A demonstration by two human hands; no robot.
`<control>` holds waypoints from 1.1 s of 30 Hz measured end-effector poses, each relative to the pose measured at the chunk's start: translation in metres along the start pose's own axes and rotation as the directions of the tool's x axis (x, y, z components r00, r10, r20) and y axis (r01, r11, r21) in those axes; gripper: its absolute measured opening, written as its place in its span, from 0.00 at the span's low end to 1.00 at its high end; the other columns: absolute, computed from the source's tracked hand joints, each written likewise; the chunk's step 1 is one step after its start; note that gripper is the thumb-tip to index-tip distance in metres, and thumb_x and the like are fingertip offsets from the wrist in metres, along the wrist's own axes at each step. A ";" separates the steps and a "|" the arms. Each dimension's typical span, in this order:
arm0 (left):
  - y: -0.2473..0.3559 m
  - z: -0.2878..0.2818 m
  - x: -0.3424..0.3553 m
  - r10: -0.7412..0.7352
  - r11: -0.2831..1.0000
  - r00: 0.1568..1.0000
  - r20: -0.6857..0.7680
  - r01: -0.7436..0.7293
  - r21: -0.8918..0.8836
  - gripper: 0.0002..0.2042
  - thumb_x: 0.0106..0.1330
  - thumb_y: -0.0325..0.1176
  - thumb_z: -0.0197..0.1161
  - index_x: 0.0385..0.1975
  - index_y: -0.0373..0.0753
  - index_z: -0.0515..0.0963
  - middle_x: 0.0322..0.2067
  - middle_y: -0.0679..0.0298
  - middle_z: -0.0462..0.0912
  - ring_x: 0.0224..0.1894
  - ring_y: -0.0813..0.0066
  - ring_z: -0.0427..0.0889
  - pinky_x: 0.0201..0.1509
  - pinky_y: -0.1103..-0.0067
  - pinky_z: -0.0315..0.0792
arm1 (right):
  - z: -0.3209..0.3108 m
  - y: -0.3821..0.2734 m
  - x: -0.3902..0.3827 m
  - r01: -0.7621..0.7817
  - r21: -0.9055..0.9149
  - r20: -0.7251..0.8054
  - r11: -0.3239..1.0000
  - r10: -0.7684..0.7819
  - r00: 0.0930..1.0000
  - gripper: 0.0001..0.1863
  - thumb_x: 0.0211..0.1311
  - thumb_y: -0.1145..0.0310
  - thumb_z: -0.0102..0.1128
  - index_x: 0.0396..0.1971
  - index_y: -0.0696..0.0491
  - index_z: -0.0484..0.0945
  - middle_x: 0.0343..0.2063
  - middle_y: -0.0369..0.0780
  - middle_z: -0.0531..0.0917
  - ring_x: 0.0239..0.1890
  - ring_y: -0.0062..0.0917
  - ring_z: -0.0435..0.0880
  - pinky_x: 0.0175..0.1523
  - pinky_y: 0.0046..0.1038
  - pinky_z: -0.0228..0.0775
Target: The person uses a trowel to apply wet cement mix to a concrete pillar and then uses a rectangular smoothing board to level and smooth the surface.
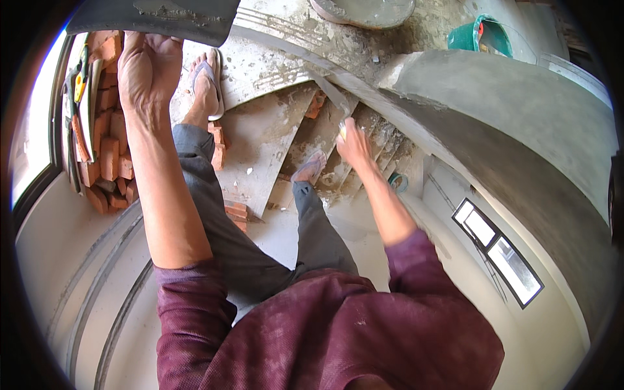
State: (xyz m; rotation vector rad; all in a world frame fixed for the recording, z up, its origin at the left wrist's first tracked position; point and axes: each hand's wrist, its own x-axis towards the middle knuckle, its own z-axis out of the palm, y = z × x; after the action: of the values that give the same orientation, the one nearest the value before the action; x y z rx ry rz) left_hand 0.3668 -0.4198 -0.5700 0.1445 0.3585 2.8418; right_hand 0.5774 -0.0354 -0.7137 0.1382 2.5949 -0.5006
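At the top left, my left hand (148,68) is closed under a dark grey board (182,19), holding it from below. My right hand (354,143), near the middle, grips the handle of a metal trowel (333,94). The trowel's blade points up and left at the diagonal cement edge (370,97) beside the stairs. My sandalled feet stand below, one on the upper landing (253,62), the other on a lower step among the dusty stairs (240,146).
Stacked red bricks (110,149) and assorted tools (81,97) lie along the left by a window. A grey basin (357,23) and green bucket (461,39) sit at the top. A curved plastered wall (520,117) fills the right, above a lower window (494,247). Rails (104,292) run lower left.
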 end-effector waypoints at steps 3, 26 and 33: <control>-0.012 0.008 0.001 0.171 0.979 0.984 -0.054 -0.163 0.126 0.16 0.76 0.38 0.47 0.57 0.36 0.70 0.53 0.59 0.79 0.58 0.66 0.76 0.63 0.68 0.71 | 0.000 -0.009 0.015 -0.016 0.052 -0.157 0.998 0.024 0.987 0.15 0.58 0.70 0.58 0.40 0.57 0.64 0.27 0.55 0.81 0.29 0.54 0.82 0.33 0.48 0.74; -0.008 0.042 0.084 0.294 0.954 0.891 -0.347 -0.253 0.159 0.18 0.72 0.36 0.56 0.58 0.37 0.69 0.55 0.61 0.76 0.58 0.68 0.74 0.65 0.67 0.68 | -0.243 -0.133 0.173 -0.124 -0.443 -0.265 0.888 0.003 0.964 0.14 0.60 0.72 0.52 0.46 0.50 0.78 0.42 0.50 0.81 0.46 0.43 0.83 0.49 0.42 0.76; -0.001 0.039 0.089 0.284 0.955 0.903 -0.322 -0.235 0.183 0.18 0.71 0.35 0.56 0.58 0.36 0.69 0.57 0.60 0.75 0.59 0.67 0.74 0.67 0.67 0.68 | -0.235 -0.147 0.169 -0.061 -0.308 -0.272 0.949 -0.027 0.962 0.17 0.59 0.74 0.54 0.49 0.50 0.77 0.44 0.50 0.80 0.46 0.46 0.83 0.48 0.43 0.76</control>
State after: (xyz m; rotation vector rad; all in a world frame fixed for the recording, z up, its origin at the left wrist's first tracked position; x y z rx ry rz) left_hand 0.2875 -0.3847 -0.5268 -0.3102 0.6587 3.1045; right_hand 0.2971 -0.0829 -0.5575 0.1290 2.9011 -0.0561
